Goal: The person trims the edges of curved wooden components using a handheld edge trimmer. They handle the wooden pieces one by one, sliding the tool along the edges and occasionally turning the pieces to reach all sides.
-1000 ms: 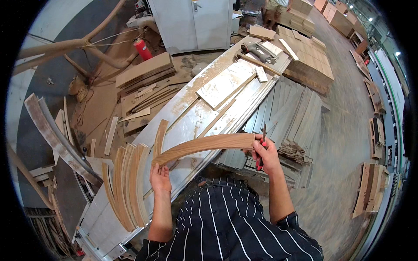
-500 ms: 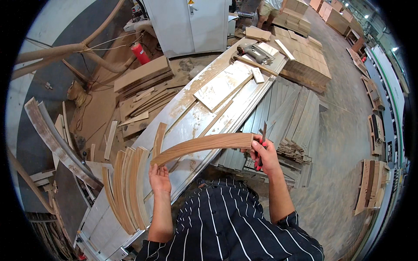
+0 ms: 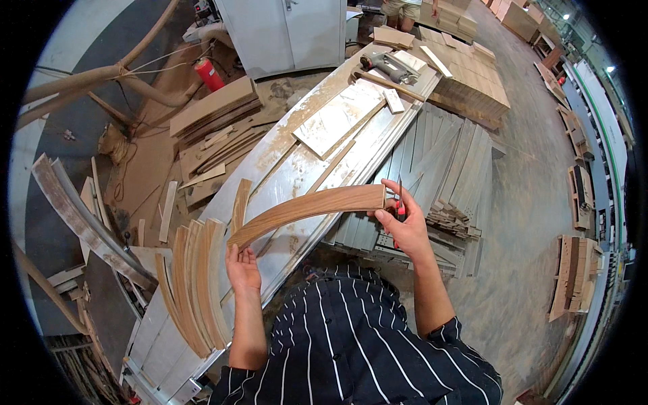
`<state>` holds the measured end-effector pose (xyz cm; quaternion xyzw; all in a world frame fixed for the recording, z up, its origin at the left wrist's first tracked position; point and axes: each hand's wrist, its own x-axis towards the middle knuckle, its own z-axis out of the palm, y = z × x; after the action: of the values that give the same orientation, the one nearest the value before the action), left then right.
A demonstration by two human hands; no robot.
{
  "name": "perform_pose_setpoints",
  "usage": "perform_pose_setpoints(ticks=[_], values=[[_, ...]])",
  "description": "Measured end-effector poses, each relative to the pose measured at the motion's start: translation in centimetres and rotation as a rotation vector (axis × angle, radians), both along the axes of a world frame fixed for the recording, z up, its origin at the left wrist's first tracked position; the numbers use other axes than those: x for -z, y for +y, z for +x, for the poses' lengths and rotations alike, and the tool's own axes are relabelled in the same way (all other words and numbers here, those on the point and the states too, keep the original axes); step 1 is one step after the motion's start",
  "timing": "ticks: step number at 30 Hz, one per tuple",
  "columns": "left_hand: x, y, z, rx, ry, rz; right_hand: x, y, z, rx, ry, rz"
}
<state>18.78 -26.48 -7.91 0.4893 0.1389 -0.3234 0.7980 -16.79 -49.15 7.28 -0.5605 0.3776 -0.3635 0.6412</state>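
Note:
A curved wooden piece (image 3: 310, 206) with brown grain spans between my hands above the metal worktable (image 3: 273, 165). My left hand (image 3: 243, 268), palm up, holds its lower left end with the fingertips. At the right end, my right hand (image 3: 407, 228) grips the piece, thumb near the lower edge and index finger stretched over the top corner. Tucked in that same hand is a narrow pointed tool with a red handle (image 3: 401, 210); its exact kind is unclear. Several similar curved pieces (image 3: 199, 283) stand side by side on the table near my left hand.
A nail-gun-like tool (image 3: 391, 67), a hammer (image 3: 388, 86) and a white board (image 3: 341, 121) lie on the far table. Metal strips (image 3: 439, 169) are stacked to the right. Stacked panels (image 3: 472, 81), a grey cabinet (image 3: 283, 34) and another person's legs (image 3: 401, 13) are beyond.
My right hand has loosened somewhat, its index finger now extended over the wood's end, and the red-handled tool has shifted in it. The wooden piece stays between both hands, slightly further left.

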Motion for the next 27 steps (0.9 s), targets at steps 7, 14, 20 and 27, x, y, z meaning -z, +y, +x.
perform_pose_setpoints(ticks=[7,14,20,27], values=[[-0.2,0.2,-0.4,-0.012,0.020,0.014,0.7,0.1,-0.2,-0.002,-0.015,0.018],[-0.3,0.2,-0.6,-0.051,0.059,0.030,0.9,0.1,-0.3,-0.004,-0.039,0.040],[0.2,0.3,-0.6,-0.023,0.050,0.014,1.2,-0.1,-0.1,0.012,-0.006,0.009],[0.7,0.3,-0.3,-0.035,0.093,0.019,0.7,-0.2,0.2,0.025,0.084,-0.020]])
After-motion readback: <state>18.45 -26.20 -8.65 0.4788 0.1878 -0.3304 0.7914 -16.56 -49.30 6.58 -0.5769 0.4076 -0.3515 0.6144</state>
